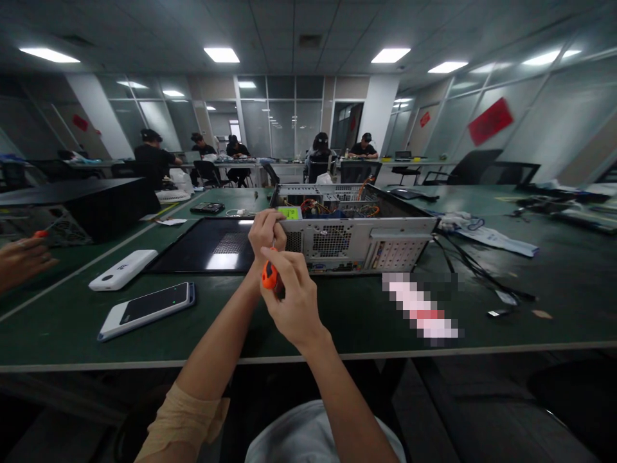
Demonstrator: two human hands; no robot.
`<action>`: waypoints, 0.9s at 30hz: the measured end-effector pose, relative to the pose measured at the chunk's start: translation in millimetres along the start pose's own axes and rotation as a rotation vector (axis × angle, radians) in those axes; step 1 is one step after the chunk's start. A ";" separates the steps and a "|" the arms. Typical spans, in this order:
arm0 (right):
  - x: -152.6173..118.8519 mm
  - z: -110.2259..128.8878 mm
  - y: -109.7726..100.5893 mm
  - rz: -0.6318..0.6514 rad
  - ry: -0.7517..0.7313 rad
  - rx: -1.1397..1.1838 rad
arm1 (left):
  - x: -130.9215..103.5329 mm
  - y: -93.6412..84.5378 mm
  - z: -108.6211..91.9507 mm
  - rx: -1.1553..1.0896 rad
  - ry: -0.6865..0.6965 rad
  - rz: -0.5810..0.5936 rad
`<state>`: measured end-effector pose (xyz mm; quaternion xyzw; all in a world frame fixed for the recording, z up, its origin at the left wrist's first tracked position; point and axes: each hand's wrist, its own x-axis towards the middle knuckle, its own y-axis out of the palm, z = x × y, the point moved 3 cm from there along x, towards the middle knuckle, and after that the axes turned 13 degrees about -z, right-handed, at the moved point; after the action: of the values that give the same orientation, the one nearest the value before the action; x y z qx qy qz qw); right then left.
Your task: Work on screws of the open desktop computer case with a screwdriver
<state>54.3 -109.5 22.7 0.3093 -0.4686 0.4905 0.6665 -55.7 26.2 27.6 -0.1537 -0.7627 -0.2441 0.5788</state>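
An open computer case (359,226) lies on its side on the table, its back panel facing me and wires showing inside. My right hand (294,296) is closed round the orange and black handle of a screwdriver (270,275), pointed at the left end of that panel. The screwdriver's tip is hidden behind my hands. Just beyond it, my left hand (266,233) is at the left corner of the case, fingers curled together; what they hold, if anything, is hidden. A power supply with a bright green label (289,212) shows beside my left fingers.
A black side panel (207,247), a white power bank (123,269) and a phone-like device (149,310) lie left. Cables (477,276) and gloves (482,235) lie right. Another person's hand (24,260) holds an orange-handled tool near a black case (91,206).
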 end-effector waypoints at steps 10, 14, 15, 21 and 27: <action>-7.0 -1.4 -2.2 -0.065 0.062 0.179 | 1.1 2.5 0.9 0.024 0.020 -0.032; -11.2 -10.6 -2.8 -0.096 0.160 0.265 | 0.5 1.8 1.7 -0.022 -0.006 -0.037; -11.2 -10.9 -3.5 -0.079 0.156 0.277 | -0.1 1.6 2.6 -0.026 -0.016 -0.034; -5.8 0.8 -9.2 0.026 0.030 0.271 | -2.1 -0.3 6.3 -0.001 -0.048 0.026; -8.5 0.0 -3.4 0.017 0.025 0.270 | -1.8 0.0 7.5 -0.014 -0.072 0.044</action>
<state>56.9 -113.7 14.9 0.3860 -0.3927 0.5587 0.6202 -61.2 30.4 24.3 -0.1831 -0.7779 -0.2308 0.5550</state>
